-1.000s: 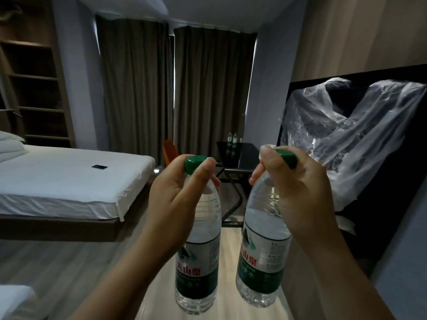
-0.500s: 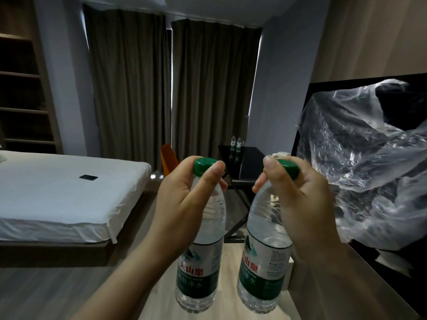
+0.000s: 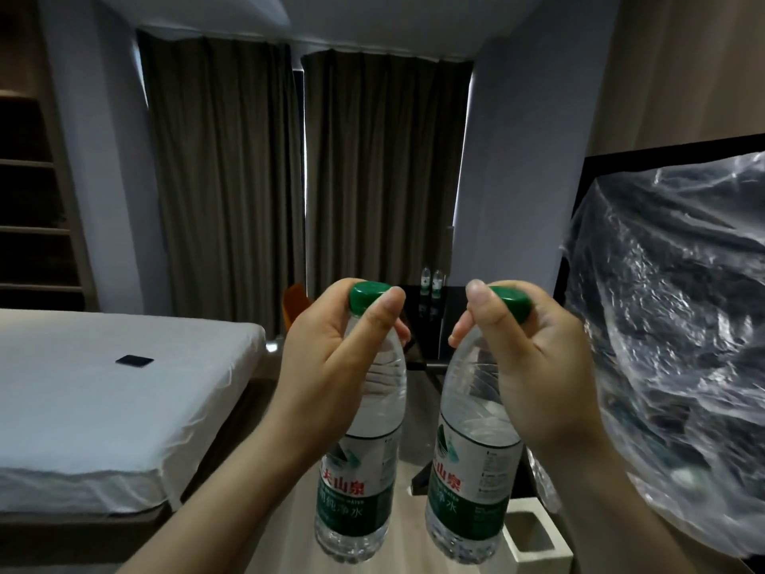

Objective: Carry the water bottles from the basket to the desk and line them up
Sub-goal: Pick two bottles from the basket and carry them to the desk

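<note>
A dark tabletop is standing far off by the brown curtains, two small bottles sitting on it. The left hand is gripping a clear green-capped plastic water bottle by its neck, the right hand a second green-capped bottle, both upright in the air. A crinkly clear plastic sheet is hanging on the right.

Bed left, plastic sheet right, floor between

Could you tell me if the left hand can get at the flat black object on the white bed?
Probably not: the left hand grips a clear green-capped water bottle, and the black object lies well away.
</note>
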`<state>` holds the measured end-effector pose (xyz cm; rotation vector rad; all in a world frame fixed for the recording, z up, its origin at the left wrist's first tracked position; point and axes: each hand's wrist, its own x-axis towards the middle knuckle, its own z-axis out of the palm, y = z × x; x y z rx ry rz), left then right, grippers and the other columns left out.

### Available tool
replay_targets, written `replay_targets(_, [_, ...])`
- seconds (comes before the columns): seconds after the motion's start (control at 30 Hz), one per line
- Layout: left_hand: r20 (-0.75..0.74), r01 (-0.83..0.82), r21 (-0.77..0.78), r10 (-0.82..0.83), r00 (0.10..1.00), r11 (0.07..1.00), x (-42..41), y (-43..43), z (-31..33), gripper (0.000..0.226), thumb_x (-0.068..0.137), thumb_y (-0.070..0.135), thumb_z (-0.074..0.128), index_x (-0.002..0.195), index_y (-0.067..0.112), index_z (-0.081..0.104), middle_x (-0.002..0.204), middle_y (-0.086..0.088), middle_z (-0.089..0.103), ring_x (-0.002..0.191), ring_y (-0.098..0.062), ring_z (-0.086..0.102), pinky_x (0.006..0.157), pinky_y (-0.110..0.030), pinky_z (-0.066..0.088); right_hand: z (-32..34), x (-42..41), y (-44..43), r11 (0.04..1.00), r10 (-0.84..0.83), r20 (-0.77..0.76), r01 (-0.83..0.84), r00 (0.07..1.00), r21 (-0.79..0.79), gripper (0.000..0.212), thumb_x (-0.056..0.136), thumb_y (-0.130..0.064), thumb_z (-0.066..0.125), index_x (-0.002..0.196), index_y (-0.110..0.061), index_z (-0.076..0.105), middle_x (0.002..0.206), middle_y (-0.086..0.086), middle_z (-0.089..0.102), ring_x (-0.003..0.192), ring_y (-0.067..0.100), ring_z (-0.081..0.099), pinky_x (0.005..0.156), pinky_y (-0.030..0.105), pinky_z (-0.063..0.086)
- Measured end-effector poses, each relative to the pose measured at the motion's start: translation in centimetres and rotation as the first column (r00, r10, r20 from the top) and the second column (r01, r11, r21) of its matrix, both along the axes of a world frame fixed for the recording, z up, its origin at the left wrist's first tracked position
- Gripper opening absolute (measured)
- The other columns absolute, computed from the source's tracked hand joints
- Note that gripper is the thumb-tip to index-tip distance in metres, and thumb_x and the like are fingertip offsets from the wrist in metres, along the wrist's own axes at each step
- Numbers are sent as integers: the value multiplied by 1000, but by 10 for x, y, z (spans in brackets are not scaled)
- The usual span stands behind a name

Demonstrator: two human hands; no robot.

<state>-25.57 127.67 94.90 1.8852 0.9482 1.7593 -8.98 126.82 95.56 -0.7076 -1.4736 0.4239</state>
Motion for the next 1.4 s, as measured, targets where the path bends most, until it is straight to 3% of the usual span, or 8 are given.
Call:
replay_targets(0.3, [7,-27,-15,28,1000,1000,10,134,-2,34,87,56,47,81,26,62,80,-2,67,76,-14,66,71,-40,57,0,12,132,999,34,12,-33,999,-15,31,92,-31,54,77,-6,62,66,4,64,53,1,58,54,7,43])
replay_targets(0.57, [33,19,-30,-18,999,999,-1,264,-16,35,86,54,48,78,24,64,79,-2,68,76,-14,66,71,-34,55,-15,2,260,996,-78,53,80,996,-31,31,91,-38,55,72,-14,64,65,-5,64,58,2,59,57,6,41])
replay_targets(0.77, [33,19,-56,-17,999,998,-26,380,-19,32,88,47,48,79,21,65,78,3,68,75,-10,65,68,-18,51,-14,-24,373,989,-131,74,136,989,-57,35,90,-44,54,70,-16,64,65,-3,63,59,3,57,59,8,41])
replay_targets(1.13, [12,32,-90,-31,999,995,-60,557,-31,33,89,50,49,78,23,64,79,8,67,75,-6,65,65,-15,50,-24,-53,542,972,-200,69,206,977,-113,34,92,-43,55,69,-19,63,66,1,64,58,3,59,54,6,42])
replay_targets(1.4, [13,8,-109,-7,1000,994,-66,685,-51,34,86,56,47,79,26,63,78,3,67,72,-12,66,67,-35,56,-51,-58,674,958,-224,54,230,973,-171,36,89,-48,54,67,-21,63,66,2,65,60,8,61,55,9,44])
